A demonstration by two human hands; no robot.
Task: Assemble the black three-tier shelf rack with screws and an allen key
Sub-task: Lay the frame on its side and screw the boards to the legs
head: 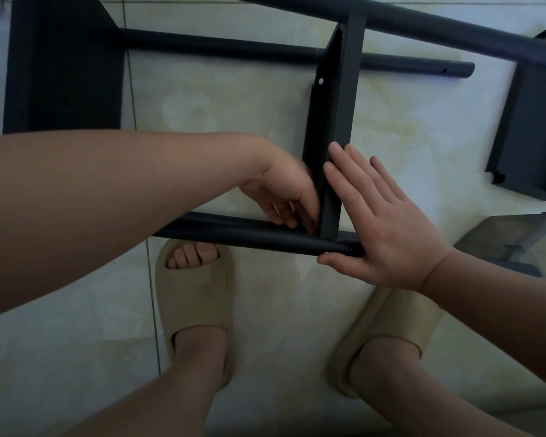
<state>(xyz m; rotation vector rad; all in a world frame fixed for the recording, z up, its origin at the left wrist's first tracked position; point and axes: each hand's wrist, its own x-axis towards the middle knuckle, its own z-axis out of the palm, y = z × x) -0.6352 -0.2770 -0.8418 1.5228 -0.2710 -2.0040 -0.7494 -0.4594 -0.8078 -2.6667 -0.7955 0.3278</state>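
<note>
The rack (423, 25) lies on its side on the tiled floor (234, 105), just ahead of my slippers (193, 298). I am working at the corner where the middle shelf (338, 121) meets the near pole (249, 236).

My right hand (388, 225) is spread flat, its fingers (344, 171) straight against the shelf's face and the thumb hooked under the pole's end. It steadies the joint and grips nothing. My left hand (284, 197) is curled down into the corner. Its fingers (306, 212) are bunched there, and I cannot tell whether they pinch a screw, the key or nothing, because the shelf's edge hides the tips.

The biggest risk, I think, is misalignment. A flat palm only pushes, so if the pole rolls or the shelf leans, the holes shift and a screw could start crooked. Anything small I drop here could skitter under the pole. My left fingertips could also get nipped if the shelf slides along it.
</note>
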